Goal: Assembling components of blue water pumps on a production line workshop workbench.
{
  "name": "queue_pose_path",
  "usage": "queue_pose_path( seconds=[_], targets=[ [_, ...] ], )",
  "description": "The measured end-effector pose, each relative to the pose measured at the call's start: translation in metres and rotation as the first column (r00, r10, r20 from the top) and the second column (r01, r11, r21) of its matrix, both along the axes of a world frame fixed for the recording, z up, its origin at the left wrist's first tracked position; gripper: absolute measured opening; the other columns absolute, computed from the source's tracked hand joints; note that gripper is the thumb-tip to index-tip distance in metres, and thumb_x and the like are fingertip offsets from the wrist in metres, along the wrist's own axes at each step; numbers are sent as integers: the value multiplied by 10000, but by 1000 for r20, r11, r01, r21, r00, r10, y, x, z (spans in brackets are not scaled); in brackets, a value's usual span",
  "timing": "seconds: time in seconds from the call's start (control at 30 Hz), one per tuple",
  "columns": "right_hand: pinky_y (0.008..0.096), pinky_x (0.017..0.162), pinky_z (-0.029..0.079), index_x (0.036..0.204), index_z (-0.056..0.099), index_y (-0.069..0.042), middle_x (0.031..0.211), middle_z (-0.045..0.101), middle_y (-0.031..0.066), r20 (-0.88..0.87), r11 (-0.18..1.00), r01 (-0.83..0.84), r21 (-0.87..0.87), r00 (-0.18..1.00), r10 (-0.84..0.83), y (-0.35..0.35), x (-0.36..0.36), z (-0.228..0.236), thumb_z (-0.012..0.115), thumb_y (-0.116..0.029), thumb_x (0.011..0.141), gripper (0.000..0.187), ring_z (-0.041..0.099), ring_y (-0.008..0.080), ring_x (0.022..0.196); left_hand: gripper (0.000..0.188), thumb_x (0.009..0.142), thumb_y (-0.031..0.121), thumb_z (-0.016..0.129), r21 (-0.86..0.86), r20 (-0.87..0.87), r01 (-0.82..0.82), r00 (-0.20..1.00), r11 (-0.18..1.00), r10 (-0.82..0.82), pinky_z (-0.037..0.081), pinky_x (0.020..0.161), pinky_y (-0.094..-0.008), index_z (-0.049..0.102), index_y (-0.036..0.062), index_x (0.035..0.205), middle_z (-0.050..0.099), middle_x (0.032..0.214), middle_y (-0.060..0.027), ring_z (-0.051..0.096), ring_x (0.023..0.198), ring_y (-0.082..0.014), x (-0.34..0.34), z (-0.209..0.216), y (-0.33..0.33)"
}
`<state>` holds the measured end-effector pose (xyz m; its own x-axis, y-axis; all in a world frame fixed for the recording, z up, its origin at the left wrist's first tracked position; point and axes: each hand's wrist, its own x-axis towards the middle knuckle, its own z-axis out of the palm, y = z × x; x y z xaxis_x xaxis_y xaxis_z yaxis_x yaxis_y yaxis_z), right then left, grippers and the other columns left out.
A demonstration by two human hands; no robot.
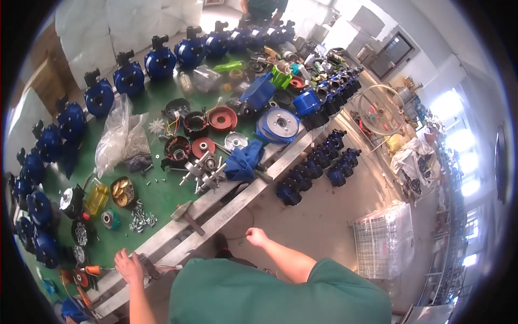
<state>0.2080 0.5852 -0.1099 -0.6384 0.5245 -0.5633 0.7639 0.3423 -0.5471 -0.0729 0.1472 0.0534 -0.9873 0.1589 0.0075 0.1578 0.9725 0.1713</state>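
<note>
My left hand (pixel 129 267) is at the bench's metal edge, fingers apart and bent downward, beside a dark blocky part (pixel 148 267) with wires. The shaft of an orange-handled screwdriver (pixel 93 269) points at its fingertips; whether they touch is unclear. My right hand (pixel 256 237) hangs over the floor off the bench, fingers curled in, with nothing visible in it. A hammer (pixel 190 218) lies across the metal rails between my hands. Loose screws (pixel 142 217) are piled on the green bench top (pixel 167 208), near a bowl of brass-coloured parts (pixel 123 192).
Blue motor-like housings (pixel 128 76) line the bench's far and left edges. Red and black round parts (pixel 203 147), a blue cloth (pixel 244 162) and a plastic bag (pixel 121 141) lie mid-bench. Dark housings (pixel 302 178) stand on the floor, with a plastic-wrapped wire crate (pixel 383 243) at right.
</note>
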Motion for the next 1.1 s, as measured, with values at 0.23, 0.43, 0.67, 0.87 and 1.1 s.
queue_pose_path(
  seconds=[0.23, 0.43, 0.67, 0.87, 1.1],
  targets=[
    [388, 907, 553, 1050, 748, -86, 1029, 742, 146, 74, 998, 14, 65, 997, -18, 76, 24, 4, 652, -197, 792, 297, 711, 288, 987, 440, 880, 231, 677, -59, -30, -42, 999, 997, 41, 392, 1019, -507, 546, 34, 1250, 528, 1288, -171, 485, 1227, -378, 0, -12, 8],
    [359, 806, 586, 1046, 740, -52, 958, 753, 137, -37, 965, 250, 82, 968, -248, 125, 40, -2, 656, -125, 811, 260, 734, 237, 834, 422, 886, 301, 670, -78, -127, -21, 992, 997, 11, 427, 955, -477, 565, 47, 1206, 558, 1174, -164, 525, 1152, -363, 11, -27, 5],
    [324, 534, 526, 1041, 648, 5, 776, 686, 94, -310, 713, 659, -238, 644, -699, 190, -13, 16, 628, 21, 808, 234, 662, 177, 619, 524, 938, 505, 593, -269, -59, -58, 997, 961, 44, 513, 876, -501, 624, 105, 1276, 635, 1169, -189, 628, 1077, -381, 14, -5, 5],
    [306, 445, 467, 1040, 617, -31, 738, 640, 72, -368, 515, 762, -393, 382, -847, 267, -66, 39, 583, 29, 873, 181, 614, 162, 559, 457, 858, 299, 688, -76, -51, -70, 997, 995, 66, 417, 975, -485, 581, 19, 1203, 569, 1179, -179, 521, 1163, -369, 9, -8, 15],
    [342, 571, 547, 1155, 577, -64, 754, 625, 48, -323, 270, 716, -644, 65, -944, 337, -112, 53, 675, -101, 867, 306, 632, 182, 631, 430, 882, 328, 680, -136, -38, -69, 997, 988, 64, 428, 960, -476, 582, 50, 1195, 573, 1191, -146, 529, 1157, -348, 6, -13, 11]
  ],
)
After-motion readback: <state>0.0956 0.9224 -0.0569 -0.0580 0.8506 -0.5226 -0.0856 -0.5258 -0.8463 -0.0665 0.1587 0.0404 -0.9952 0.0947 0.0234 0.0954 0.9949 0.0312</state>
